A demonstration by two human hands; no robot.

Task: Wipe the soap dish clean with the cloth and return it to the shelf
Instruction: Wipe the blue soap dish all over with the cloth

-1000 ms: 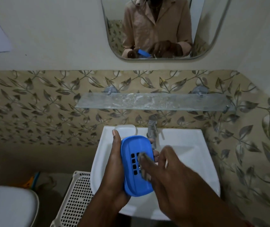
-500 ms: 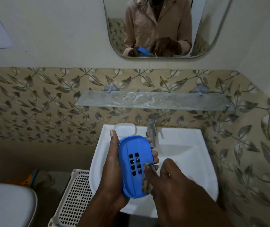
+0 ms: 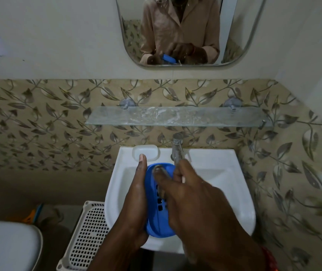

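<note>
Holding a blue soap dish (image 3: 159,223) over a white wash basin (image 3: 224,177), a person works at it with both bare hands. The left hand (image 3: 136,200) has its grip closed around the dish, palm cradling the left edge and thumb stretched up along the rim toward the wall. The dish stands on its long axis, tilted toward the camera, its row of dark drain slots partly showing between the two hands. The right hand (image 3: 191,196) comes across from the right with fingers curled, its grip pinching a small dark cloth (image 3: 161,170) against the upper part of the dish; only a scrap of the cloth shows past the fingertips.

A metal tap (image 3: 176,147) rises at the back of the basin, just behind the right hand's knuckles. A moulded soap hollow (image 3: 150,151) sits in the basin's rear left corner, just past the left thumb tip. Above the basin, well clear of the hands, a glass shelf (image 3: 175,116) spans the leaf-patterned tiles (image 3: 38,124), fixed by two round metal brackets. Higher up, a mirror (image 3: 234,36) reflects the person's tan shirt, both hands and the blue dish. A white perforated basket (image 3: 85,231) stands on the floor left of the basin, and part of a white toilet (image 3: 5,249) fills the lower left corner.
</note>
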